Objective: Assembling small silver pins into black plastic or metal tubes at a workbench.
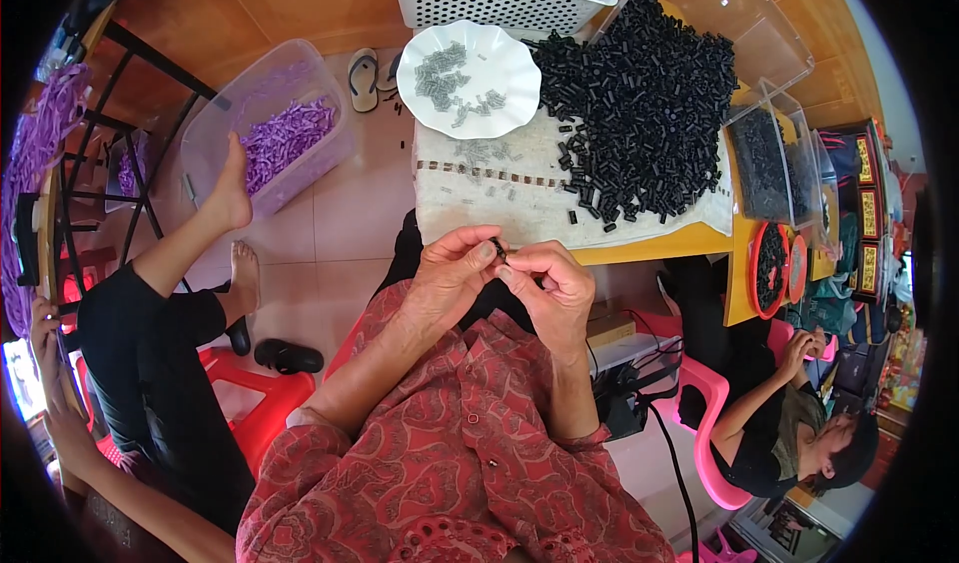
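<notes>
A small black plastic piece (498, 248) is pinched between my two hands, just off the near edge of the table. My left hand (455, 268) grips it with thumb and forefinger. From the other side my right hand (547, 281) closes its thumb and forefinger on the same piece. Ahead of my hands lies a big heap of small black cylindrical pieces (654, 113) on a white cloth (445, 208). A scalloped white plate (517, 88) holds small clear pieces (440, 78); more clear pieces lie scattered on the cloth in front of it.
A white perforated basket (499, 8) of black pieces stands at the back. Clear bins (764, 168) and a red round tray (767, 268) sit to the right. Left on the floor is a tub (340, 153) of purple strips. One person sits on each side of me.
</notes>
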`<state>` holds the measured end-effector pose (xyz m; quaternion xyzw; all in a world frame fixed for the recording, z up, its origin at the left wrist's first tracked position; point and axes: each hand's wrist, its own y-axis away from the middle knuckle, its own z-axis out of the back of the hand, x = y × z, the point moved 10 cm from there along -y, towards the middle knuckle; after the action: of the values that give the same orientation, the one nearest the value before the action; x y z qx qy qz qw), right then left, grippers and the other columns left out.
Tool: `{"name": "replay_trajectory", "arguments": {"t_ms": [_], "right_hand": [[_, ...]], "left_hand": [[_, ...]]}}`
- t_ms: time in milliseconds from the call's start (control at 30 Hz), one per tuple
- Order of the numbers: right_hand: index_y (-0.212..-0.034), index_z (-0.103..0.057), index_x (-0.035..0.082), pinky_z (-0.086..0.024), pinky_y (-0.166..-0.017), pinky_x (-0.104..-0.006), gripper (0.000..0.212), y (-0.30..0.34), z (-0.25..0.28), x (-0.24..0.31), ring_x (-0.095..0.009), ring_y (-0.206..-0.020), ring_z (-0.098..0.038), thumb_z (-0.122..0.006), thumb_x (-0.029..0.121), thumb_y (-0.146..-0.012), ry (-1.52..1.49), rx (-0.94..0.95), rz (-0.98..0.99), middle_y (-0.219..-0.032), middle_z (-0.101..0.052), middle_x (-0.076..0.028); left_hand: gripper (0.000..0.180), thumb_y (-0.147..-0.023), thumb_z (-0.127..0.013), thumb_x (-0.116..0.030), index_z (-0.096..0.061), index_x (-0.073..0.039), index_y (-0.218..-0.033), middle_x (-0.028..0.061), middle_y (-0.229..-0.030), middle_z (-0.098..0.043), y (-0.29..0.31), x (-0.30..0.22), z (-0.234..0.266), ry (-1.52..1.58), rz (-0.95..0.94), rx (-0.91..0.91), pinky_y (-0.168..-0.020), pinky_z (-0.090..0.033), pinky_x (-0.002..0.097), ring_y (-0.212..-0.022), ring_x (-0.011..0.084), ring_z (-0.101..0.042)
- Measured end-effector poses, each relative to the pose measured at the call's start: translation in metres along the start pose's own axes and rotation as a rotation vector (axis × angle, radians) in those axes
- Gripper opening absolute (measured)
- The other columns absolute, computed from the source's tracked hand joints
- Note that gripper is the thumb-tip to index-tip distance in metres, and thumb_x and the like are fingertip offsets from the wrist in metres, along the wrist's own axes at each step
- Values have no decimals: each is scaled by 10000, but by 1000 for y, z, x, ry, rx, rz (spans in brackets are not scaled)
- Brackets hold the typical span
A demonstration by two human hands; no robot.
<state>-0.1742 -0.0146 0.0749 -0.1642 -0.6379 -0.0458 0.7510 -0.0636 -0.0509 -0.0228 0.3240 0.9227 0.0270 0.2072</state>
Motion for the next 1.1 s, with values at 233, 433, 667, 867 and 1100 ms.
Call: {"name": "replay_trajectory", "arguments": {"t_ms": [233, 433, 667, 867, 1100], "right_hand": [[-898, -717, 6, -487, -600, -227, 144, 0, -1, 8, -102, -711, -622, -786, -47, -783, 85, -5, 53, -894, -695, -75], [-892, -708, -15, -480, -630, -214, 172, 1, -6, 19, -107, -745, -626, -789, -89, -760, 190, 2, 75, -882, -686, -89], [-907, -715, 6, -502, -573, -230, 150, 0, -10, 20, -112, -694, -645, -790, -43, -787, 175, 3, 178, -883, -691, -91], [-915, -713, 1, -518, -624, -238, 143, 4, -9, 7, -120, -733, -654, -785, -38, -797, 112, -17, 85, -881, -697, -89], [-960, -685, -22, -514, -654, -231, 132, 12, -10, -5, -92, -752, -629, -734, -59, -843, 28, -101, -28, -904, -686, -76]], "left_hand": [[225, -952, -637, -29, -679, -35, -1174, 72, -1039, -697, 1, -1, 2, -27, 5, -21, -871, -533, 329, -959, 151, -646], [214, -949, -639, -23, -685, -26, -1158, 68, -1021, -706, 0, -3, 5, -72, -29, -16, -860, -539, 333, -934, 151, -658], [213, -949, -641, -27, -685, -19, -1157, 71, -1019, -708, 0, -7, 1, -94, -34, 44, -857, -546, 337, -940, 153, -660], [206, -950, -644, -37, -686, -17, -1151, 78, -1015, -707, 3, -12, 6, -185, -90, -17, -854, -549, 341, -937, 159, -660], [210, -955, -650, -74, -678, -38, -1159, 89, -1014, -705, 1, -12, 8, -110, -48, -95, -842, -542, 346, -905, 154, -652]]}}
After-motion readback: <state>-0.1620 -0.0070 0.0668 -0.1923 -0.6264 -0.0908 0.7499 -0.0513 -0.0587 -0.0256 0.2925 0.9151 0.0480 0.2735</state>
